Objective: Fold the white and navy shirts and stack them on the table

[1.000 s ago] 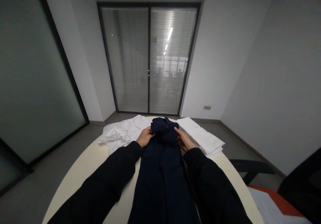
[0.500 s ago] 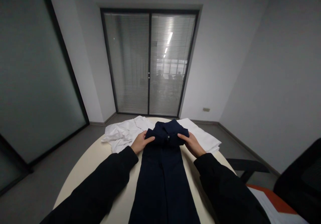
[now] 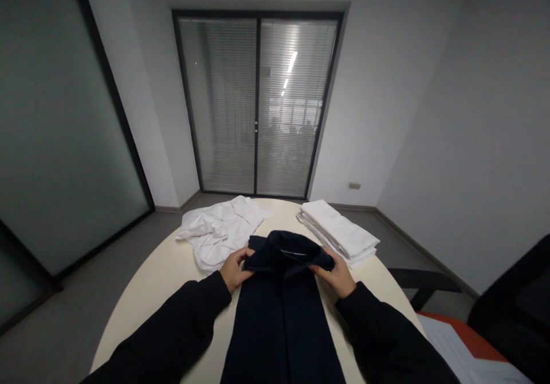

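Note:
A dark navy garment (image 3: 281,321) lies lengthwise down the middle of the table, a straight line running along its centre. Whether it is a shirt or trousers I cannot tell. Its far end is raised into a rounded opening with a small pale strip inside. My left hand (image 3: 235,268) pinches the left corner of that end, thumb near me and fingers behind the cloth. On the opposite corner, my right hand (image 3: 337,274) grips the fabric the same way. Beyond my left hand lies a crumpled white cloth (image 3: 219,226). Past my right hand sits a folded white cloth stack (image 3: 339,229).
The round cream table (image 3: 141,304) carries all the cloth. To the right stand a black chair (image 3: 515,309) and its armrest (image 3: 423,281). White papers (image 3: 455,338) rest on an orange-red surface (image 3: 476,338). Glass doors with blinds (image 3: 258,109) are beyond.
Both hands have drawn the garment's far end toward me. Its top, folded over before, now stands up as an opening. More of the folded white stack shows.

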